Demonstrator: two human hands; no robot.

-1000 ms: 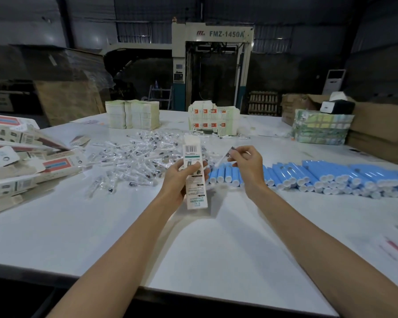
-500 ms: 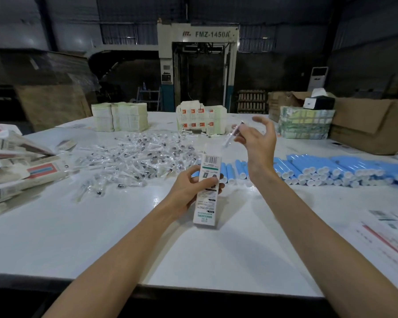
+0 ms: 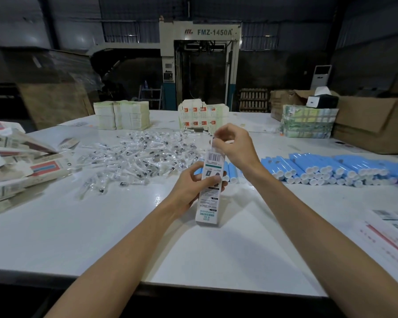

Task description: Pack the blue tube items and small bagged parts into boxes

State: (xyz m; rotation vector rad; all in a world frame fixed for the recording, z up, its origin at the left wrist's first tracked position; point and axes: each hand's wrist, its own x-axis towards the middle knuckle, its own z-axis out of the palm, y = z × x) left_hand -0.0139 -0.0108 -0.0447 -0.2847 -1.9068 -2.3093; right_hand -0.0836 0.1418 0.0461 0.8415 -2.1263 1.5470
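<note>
Box gripped by left hand is being loaded with bagged part pinched by right hand; next, probably pushing it home.

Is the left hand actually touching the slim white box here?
Touching. The head view shows the left hand wrapped round the middle of the white box, its thumb and fingertips lying on the printed face.
</note>
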